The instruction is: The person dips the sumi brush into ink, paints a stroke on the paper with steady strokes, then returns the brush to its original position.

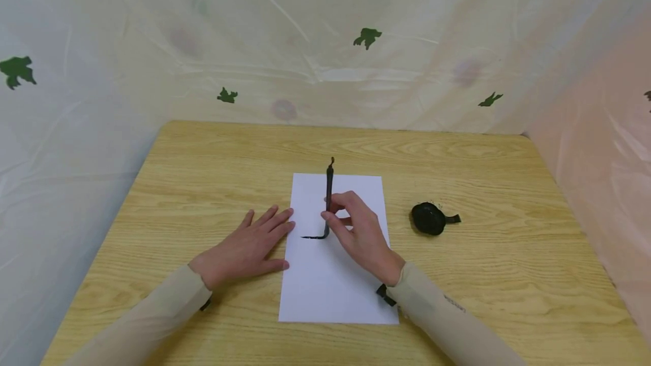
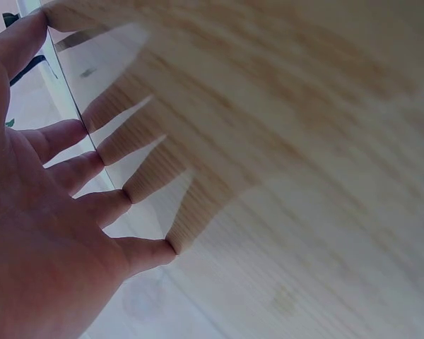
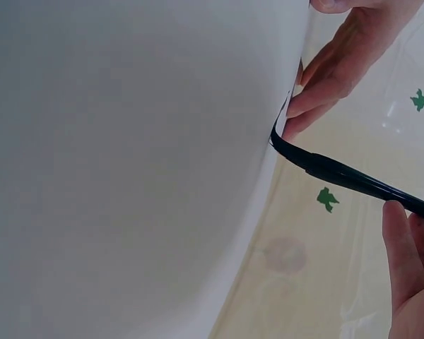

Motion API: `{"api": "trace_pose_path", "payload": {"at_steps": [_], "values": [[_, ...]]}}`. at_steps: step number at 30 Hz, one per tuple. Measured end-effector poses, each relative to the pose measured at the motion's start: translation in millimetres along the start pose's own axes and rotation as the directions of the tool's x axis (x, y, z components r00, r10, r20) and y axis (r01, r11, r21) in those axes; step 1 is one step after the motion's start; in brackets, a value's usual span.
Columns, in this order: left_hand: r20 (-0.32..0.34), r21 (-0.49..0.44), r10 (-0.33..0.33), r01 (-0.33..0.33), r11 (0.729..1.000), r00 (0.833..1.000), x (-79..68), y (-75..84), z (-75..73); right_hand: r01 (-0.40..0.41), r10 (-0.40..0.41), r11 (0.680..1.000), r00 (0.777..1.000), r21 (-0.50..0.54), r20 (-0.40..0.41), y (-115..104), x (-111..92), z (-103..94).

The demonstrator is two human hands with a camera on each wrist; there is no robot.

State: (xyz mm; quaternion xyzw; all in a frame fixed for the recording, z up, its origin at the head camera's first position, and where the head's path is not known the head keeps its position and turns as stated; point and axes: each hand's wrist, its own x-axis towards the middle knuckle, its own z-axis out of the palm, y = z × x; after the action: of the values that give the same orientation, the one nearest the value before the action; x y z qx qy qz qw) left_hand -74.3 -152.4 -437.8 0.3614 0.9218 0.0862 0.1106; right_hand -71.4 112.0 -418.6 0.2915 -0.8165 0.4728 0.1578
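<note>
My right hand [image 1: 360, 236] pinches a dark brush [image 1: 329, 188] between thumb and fingers, holding it upright over a white sheet of paper [image 1: 335, 292]. In the right wrist view the bent black tip of the brush [image 3: 325, 168] meets the paper [image 3: 127, 176]. A short black horizontal stroke [image 1: 311, 237] runs left from the tip. My left hand [image 1: 249, 247] lies with fingers spread, its fingertips at the left edge of the sheet. In the left wrist view the fingertips of the left hand [image 2: 63, 219] rest at the table surface.
Right of the paper, a small black dish with a short handle [image 1: 429, 219] stands on the wooden table [image 1: 458, 298]. Pale sheeting [image 1: 285, 27] with green leaf-like patches [image 1: 367, 38] hangs behind the table and along both sides.
</note>
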Motion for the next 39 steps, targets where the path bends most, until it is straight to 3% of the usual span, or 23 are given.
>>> {"api": "trace_pose_path", "payload": {"at_steps": [39], "values": [[-0.012,0.001,0.01,-0.01,1.0,1.0,-0.5,-1.5,1.3,0.0,0.0,1.0,0.999,-0.005,-0.051,2.1,-5.0,-10.1]]}}
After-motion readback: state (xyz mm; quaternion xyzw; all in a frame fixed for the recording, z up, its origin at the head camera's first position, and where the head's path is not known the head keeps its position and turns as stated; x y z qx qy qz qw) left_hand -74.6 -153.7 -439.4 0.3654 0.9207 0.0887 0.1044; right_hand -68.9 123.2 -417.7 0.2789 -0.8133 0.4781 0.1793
